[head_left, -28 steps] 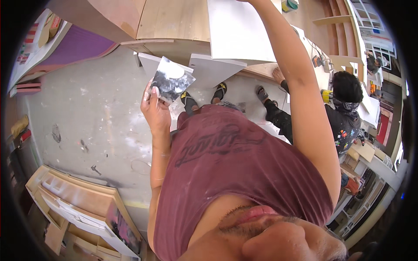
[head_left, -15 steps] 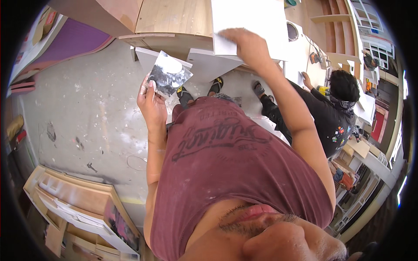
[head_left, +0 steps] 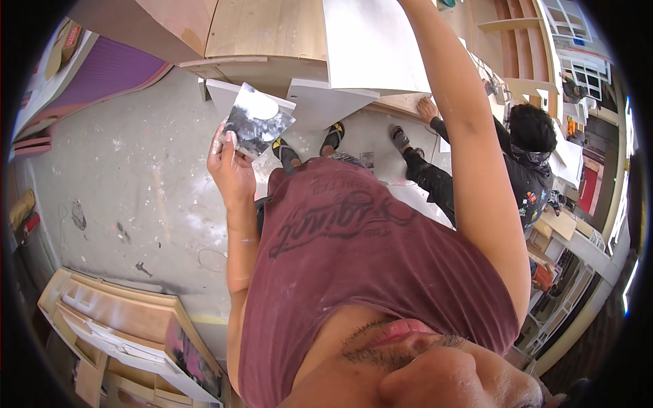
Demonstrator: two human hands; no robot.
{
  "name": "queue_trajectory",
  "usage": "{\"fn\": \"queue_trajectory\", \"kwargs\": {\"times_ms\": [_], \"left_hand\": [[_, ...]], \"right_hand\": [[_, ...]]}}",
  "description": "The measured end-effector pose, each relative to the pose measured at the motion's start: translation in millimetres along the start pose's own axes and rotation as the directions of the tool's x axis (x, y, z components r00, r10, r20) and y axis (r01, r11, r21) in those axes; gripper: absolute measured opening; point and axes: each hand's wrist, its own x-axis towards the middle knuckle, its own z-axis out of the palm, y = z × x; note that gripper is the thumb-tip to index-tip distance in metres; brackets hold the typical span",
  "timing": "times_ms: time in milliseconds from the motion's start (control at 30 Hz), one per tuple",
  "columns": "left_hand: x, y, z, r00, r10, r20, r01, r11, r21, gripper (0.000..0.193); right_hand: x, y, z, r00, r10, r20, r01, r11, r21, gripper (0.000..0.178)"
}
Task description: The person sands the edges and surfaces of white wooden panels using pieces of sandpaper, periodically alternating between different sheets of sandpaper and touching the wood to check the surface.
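Note:
My left hand (head_left: 232, 163) is closed round the lower corner of a flat square plate (head_left: 262, 128). The plate's face is smeared dark grey, and a thick white patch covers its upper part. Ahead of me lies a large white panel (head_left: 371, 44), beside a bare wooden cabinet top (head_left: 265, 28). My right forearm (head_left: 449, 61) stretches forward along the panel's right side. The right hand itself is past the top edge of the picture, so its fingers are hidden.
Close on my right a co-worker (head_left: 534, 163) in black bends over, one hand (head_left: 427, 109) at a wooden board below the white panel. Grey-white boards (head_left: 326, 102) lean under the cabinet. Wooden frames (head_left: 115, 313) stand behind on the left. A purple panel (head_left: 115, 75) lies far left.
My right hand has left the white panel's surface and gone forward out of view. The left hand with the plate has shifted slightly left. The co-worker's hand has moved left, toward me.

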Motion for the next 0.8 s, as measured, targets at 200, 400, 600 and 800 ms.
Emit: {"fn": "queue_trajectory", "kwargs": {"times_ms": [200, 400, 600, 800], "left_hand": [[-11, -9, -27, 0.985, 0.082, -0.152, -0.089, 0.995, -0.036, 0.037], [-12, -9, -27, 0.98, 0.115, -0.164, -0.121, 0.992, -0.027, 0.036], [-10, -5, -25, 0.991, 0.084, -0.1, -0.092, 0.993, -0.075, 0.038], [-9, -2, -27, 0.994, 0.069, -0.087, -0.073, 0.996, -0.049, 0.039]], "right_hand": [[50, 1, 43, 0.992, -0.113, 0.051, 0.115, 0.993, -0.027, 0.041], [38, 7, 49, 0.979, -0.201, 0.032, 0.203, 0.977, -0.067, 0.044], [-11, -16, 43, 0.99, -0.137, -0.031, 0.127, 0.966, -0.227, 0.049], [-108, -51, 63, 0.99, -0.14, 0.021, 0.141, 0.96, -0.242, 0.054]]}}
